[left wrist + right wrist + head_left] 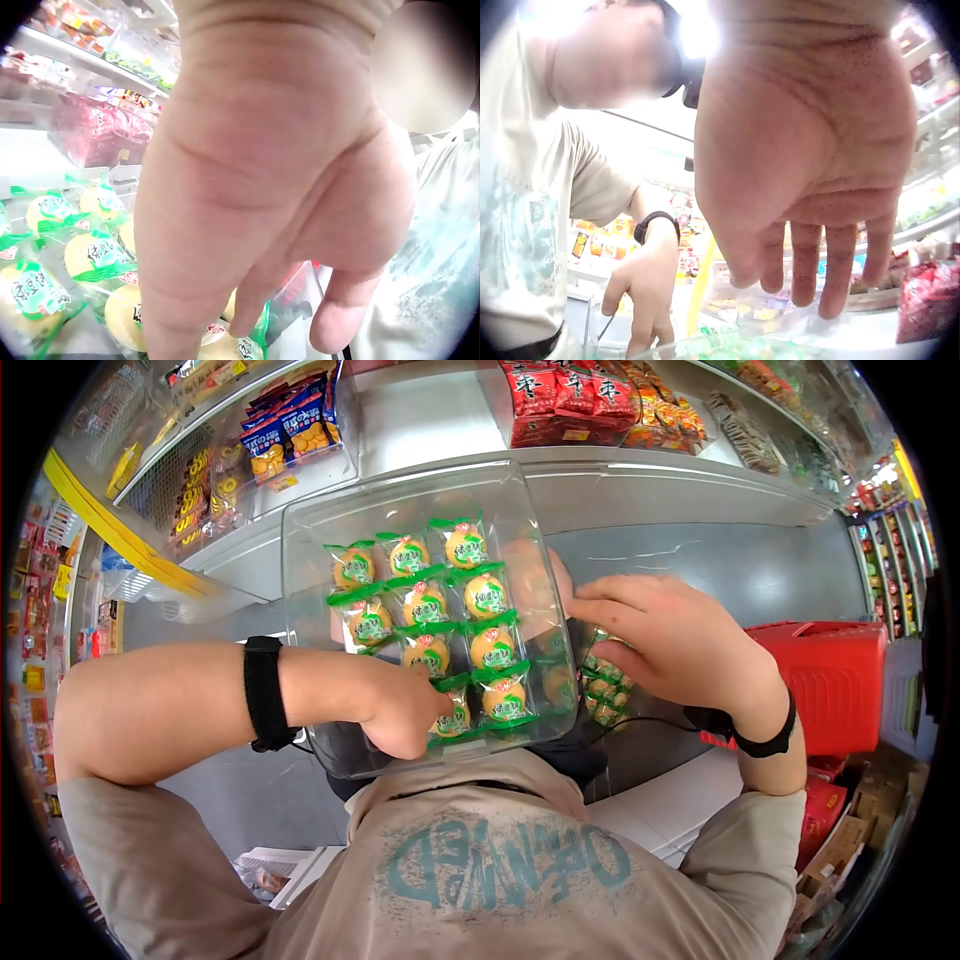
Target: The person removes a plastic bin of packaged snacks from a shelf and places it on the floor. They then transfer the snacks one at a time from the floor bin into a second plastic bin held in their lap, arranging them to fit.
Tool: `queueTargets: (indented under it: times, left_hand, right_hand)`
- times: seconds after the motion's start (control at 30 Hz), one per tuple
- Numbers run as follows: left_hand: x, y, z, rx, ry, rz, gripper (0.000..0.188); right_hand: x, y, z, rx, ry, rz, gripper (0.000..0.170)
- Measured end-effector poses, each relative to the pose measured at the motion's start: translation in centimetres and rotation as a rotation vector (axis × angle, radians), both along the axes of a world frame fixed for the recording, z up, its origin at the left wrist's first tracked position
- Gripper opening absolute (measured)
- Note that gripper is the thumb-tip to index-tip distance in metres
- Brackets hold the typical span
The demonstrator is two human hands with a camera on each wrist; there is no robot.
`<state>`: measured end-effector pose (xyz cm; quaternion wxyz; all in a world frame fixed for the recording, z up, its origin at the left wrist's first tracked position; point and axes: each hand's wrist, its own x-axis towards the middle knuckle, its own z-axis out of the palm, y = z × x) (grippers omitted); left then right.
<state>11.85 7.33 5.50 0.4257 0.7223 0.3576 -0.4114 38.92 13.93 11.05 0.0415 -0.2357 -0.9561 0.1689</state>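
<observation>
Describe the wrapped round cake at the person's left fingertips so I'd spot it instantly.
Find the big clear plastic bin in front of the beige printed T-shirt. Inside, at the near right corner, sits a round yellow cake in a green-edged wrapper; the target cake is just left of it. Unlike that neighbour, it is partly covered by the bare left hand.

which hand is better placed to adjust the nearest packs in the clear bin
Likely the left hand: it reaches into the clear bin, right by a green-trimmed pack in the nearest row. The right hand is by the bin's right side, farther from that row.
</observation>
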Motion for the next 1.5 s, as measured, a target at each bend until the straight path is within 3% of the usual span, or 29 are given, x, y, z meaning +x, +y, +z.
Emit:
queueTargets:
  times: [0.07,0.2,0.37,0.43,0.53,0.63,0.7,0.77,0.87,0.97,1.03,1.1,1.17,1.23,1.27,1.37,1.5]
  left_hand:
    - [-0.2,0.4,1.2,-0.006,0.007,0.073,0.055]
    - [-1.0,2.7,1.7,-0.067,-0.003,0.187,0.056]
    - [-1.9,2.4,-2.0,-0.145,-0.045,0.127,0.070]
    - [-1.3,2.8,-2.0,-0.192,-0.032,0.159,0.081]
    - [-2.0,2.8,-3.9,-0.184,-0.149,0.224,0.092]
    - [0.0,3.8,-2.0,-0.272,0.019,0.300,0.101]
    - [-0.4,3.4,-1.9,-0.166,-0.123,0.296,0.096]
    - [-0.3,3.3,-1.2,-0.160,-0.080,0.250,0.088]
    - [1.2,3.8,1.8,-0.195,0.041,0.210,0.080]
    - [2.1,2.2,3.6,-0.073,0.017,0.056,0.067]
    - [2.6,0.4,4.4,0.078,-0.036,-0.016,0.056]
    - [2.8,-1.8,3.7,0.224,-0.139,0.001,0.056]
    - [3.5,-3.3,3.2,0.326,-0.186,-0.010,0.057]
    - [4.7,-4.1,3.0,0.402,-0.181,-0.056,0.058]
    - [4.6,-4.4,2.5,0.459,-0.197,-0.115,0.058]
    - [3.7,-5.2,0.9,0.445,-0.174,-0.121,0.051]
    - [3.3,-5.7,-0.1,0.403,-0.232,-0.182,0.046]
  right_hand:
    - [2.1,0.1,-0.6,-0.045,0.036,-0.048,0.035]
    - [8.4,1.0,-3.7,-0.164,0.286,-0.392,0.031]
    - [22.0,4.2,-18.3,-0.395,0.520,-0.974,0.021]
    - [27.0,3.8,-26.1,-0.371,0.301,-1.197,0.024]
    - [30.8,-0.2,-35.8,-0.245,0.079,-1.310,0.029]
    - [32.1,-3.6,-43.6,-0.409,-0.075,-1.382,0.033]
    - [31.4,-5.3,-45.9,-0.662,-0.079,-1.447,0.039]
    - [31.4,-6.7,-50.5,-0.564,-0.175,-1.363,0.044]
    - [27.7,-6.5,-47.6,-0.728,-0.146,-1.373,0.056]
    - [25.8,-5.3,-49.5,-0.759,-0.238,-1.305,0.070]
    - [25.2,-5.6,-50.5,-0.817,-0.244,-1.328,0.067]
    - [24.8,-5.9,-50.3,-0.933,-0.536,-1.296,0.075]
    - [26.4,-8.3,-58.1,-0.914,-0.722,-1.341,0.073]
    - [25.1,-10.1,-55.6,-0.616,-0.774,-1.235,0.039]
    - [24.2,-9.6,-52.2,-0.564,-0.890,-1.063,0.037]
    - [24.7,-9.2,-49.6,-0.652,-0.815,-1.026,0.033]
    - [27.5,-11.6,-52.9,-0.387,-0.542,-0.920,0.026]
